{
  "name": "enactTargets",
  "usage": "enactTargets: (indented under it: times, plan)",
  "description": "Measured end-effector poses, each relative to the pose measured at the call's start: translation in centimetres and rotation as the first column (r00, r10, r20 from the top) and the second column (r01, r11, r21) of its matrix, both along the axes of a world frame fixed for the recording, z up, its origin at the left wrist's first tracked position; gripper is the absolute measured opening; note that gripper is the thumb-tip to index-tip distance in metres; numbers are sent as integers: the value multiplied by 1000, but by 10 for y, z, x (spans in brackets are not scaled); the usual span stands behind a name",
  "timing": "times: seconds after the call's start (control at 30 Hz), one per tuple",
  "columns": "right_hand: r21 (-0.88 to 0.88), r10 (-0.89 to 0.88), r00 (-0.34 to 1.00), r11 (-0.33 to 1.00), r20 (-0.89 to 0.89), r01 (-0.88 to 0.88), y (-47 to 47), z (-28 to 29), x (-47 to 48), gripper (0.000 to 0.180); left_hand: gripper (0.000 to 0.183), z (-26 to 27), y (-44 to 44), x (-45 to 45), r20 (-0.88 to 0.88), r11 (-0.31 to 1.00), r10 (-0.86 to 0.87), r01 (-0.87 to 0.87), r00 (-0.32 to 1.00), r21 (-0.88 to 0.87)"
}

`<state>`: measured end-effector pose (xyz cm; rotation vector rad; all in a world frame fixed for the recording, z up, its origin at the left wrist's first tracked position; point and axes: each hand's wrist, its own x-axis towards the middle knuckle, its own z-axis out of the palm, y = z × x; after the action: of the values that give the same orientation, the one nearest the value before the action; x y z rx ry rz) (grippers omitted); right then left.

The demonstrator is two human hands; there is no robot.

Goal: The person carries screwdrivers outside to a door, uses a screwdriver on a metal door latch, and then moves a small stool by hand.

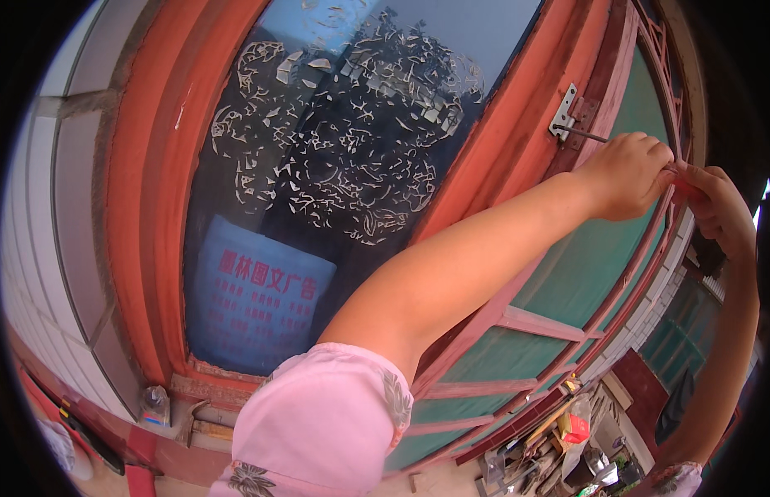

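High on the right, a bright metal butt hinge is set on the orange-painted window frame, beside the pinkish-red screened casement. A screwdriver reaches the hinge's lower part with the tip of its dark shaft. My left hand is closed around the screwdriver, its back towards me. Part of a red handle shows beyond the left fist. There my right hand holds the handle's end between thumb and fingers. Whether the tip sits in a screw is too small to tell.
Left of the hinge is a glass pane with flaky residue and a blue sign bearing writing. A hammer and a small clear container rest on the sill. Wood scraps are piled at lower right.
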<state>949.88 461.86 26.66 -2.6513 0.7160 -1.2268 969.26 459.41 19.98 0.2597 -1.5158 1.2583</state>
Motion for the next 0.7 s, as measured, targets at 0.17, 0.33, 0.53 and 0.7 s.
enactTargets:
  times: [0.17, 0.33, 0.53, 0.7]
  plan:
    - [189, 39, 999, 981, -10, -36, 16, 6, 7, 48, 16, 4, 8, 3, -29, 991, -133, 133, 991, -2]
    - [454, 150, 988, 879, 29, -147, 5, 5, 10, 48, 17, -1, 12, 3, -93, 989, -120, 127, 988, 78]
    - [-29, 0, 1000, 1000, -5, -1, 6, -6, 14, 45, 17, -4, 9, 3, -83, 993, -112, 114, 990, 20]
    - [-212, -42, 997, 977, -65, 27, 1, -2, 9, 44, 17, -5, 7, 0, -70, 993, -116, 116, 991, -7]
